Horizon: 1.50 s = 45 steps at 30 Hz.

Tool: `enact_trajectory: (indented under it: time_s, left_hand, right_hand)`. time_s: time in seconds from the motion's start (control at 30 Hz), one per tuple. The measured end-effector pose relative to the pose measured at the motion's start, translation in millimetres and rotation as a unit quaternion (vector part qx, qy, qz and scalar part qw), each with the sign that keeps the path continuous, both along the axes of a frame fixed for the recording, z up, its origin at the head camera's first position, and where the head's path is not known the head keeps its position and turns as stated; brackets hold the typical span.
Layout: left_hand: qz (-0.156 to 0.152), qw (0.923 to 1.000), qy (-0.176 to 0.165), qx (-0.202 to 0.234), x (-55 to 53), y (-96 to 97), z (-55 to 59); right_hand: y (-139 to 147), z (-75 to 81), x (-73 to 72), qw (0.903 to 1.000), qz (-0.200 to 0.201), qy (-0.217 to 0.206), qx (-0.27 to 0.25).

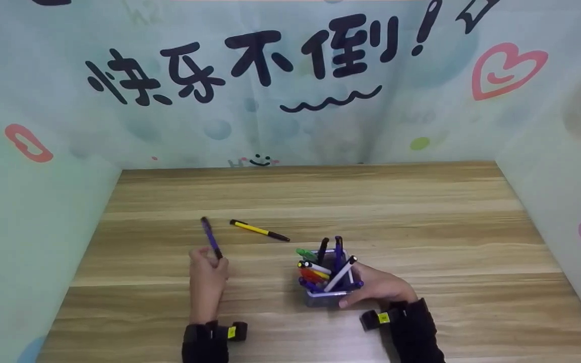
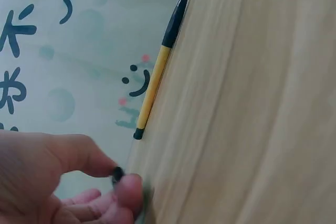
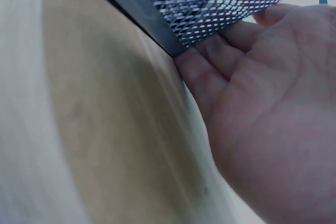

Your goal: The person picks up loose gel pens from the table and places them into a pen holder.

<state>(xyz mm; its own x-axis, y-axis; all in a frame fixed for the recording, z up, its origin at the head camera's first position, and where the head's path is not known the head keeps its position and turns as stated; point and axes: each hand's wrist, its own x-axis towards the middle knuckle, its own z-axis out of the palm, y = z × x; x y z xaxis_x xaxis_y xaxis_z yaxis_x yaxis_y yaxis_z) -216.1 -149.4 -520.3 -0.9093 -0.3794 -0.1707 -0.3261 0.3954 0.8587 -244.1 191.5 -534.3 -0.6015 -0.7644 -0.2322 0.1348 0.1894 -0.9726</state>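
Observation:
My left hand [image 1: 207, 282] pinches a purple pen [image 1: 211, 237] near its dark lower end, between thumb and fingers. The pen points away from me and slightly left; only a dark end [image 2: 117, 173] of it shows in the left wrist view. Beyond that hand, a yellow pen [image 1: 255, 229] with a black cap lies on the table. On the right, my right hand [image 1: 385, 285] grips a mesh pen holder [image 1: 325, 301] by its right side, thumb at the front corner. Several pens and markers lean in it. In the right wrist view the fingers lie against the mesh wall [image 3: 205, 9], low near the base.
The wooden table [image 1: 396, 201] ends at a printed backdrop [image 1: 295, 136] behind, with side panels to the left and right. Wrist-worn cameras [image 1: 238, 331] stick out from both dark sleeves.

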Motion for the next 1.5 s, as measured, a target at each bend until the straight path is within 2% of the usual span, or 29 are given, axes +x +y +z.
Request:
enact_trajectory:
  time_s: [0.1,0.17,0.23,0.3,0.37,0.43,0.5,0.57,0.67,0.8,0.87,0.97,1.2,1.27,1.43,1.5]
  left_hand:
    - [-0.009,0.9963,0.032,0.08,-1.9,6.1,6.3]
    - [-0.025,0.987,0.058,0.148,-2.4,12.3,14.1]
    - [-0.045,0.9713,0.083,0.219,-1.4,20.5,22.8]
    - [-0.069,0.9493,0.105,0.288,0.7,30.0,31.6]
    - [-0.101,0.9274,0.125,0.338,3.8,40.0,39.5]
    - [-0.139,0.9119,0.143,0.359,7.2,49.7,46.3]
    - [-0.181,0.9027,0.156,0.358,10.3,58.4,51.8]
    - [-0.226,0.9013,0.17,0.328,13.6,65.0,55.9]
    - [-0.283,0.9055,0.178,0.261,19.4,72.2,61.0]
    - [-0.329,0.9127,0.173,0.17,26.2,79.4,66.6]
    - [-0.338,0.9159,0.163,0.143,28.0,82.1,69.1]
    - [-0.341,0.9196,0.155,0.119,29.1,83.6,70.8]
    - [-0.334,0.9285,0.134,0.091,29.7,73.9,73.0]
    - [-0.347,0.9252,0.124,0.092,30.0,70.0,74.0]
    - [-0.398,0.9075,0.103,0.088,31.2,64.8,74.8]
    - [-0.41,0.9031,0.096,0.086,32.0,66.5,75.0]
  right_hand:
    - [0,-0.3,-0.5,1.0,0.001,-0.001,0.004]
    - [-1,-0.5,-1.0,1.0,0.005,-0.002,0.0]
    - [-1,-1.1,-1.5,0.9999,0.011,0.003,-0.006]
    - [-1,-0.8,-1.3,0.9999,0.006,0.01,0.003]
    - [0,-0.1,-0.5,0.9996,-0.004,0.019,0.021]
    - [1,0.7,0.6,0.9985,-0.018,0.025,0.045]
    - [2,0.8,1.2,0.998,-0.025,0.025,0.052]
    - [2,0.1,0.7,0.9993,-0.016,0.017,0.03]
    - [0,-0.4,-0.3,1.0,0.001,0.005,-0.003]
    - [1,-0.5,-1.0,0.9999,0.005,0.015,0.003]
    - [1,-0.4,-1.2,0.9995,-0.001,0.025,0.018]
    - [1,-0.2,-1.4,0.9997,0.0,0.021,0.012]
    - [1,0.0,-0.7,0.9999,-0.002,0.007,0.012]
    - [2,0.5,-0.2,0.9998,-0.005,0.008,0.018]
    - [1,1.2,0.2,0.9999,-0.01,0.0,0.006]
    - [0,0.9,-0.2,1.0,-0.008,0.002,0.001]
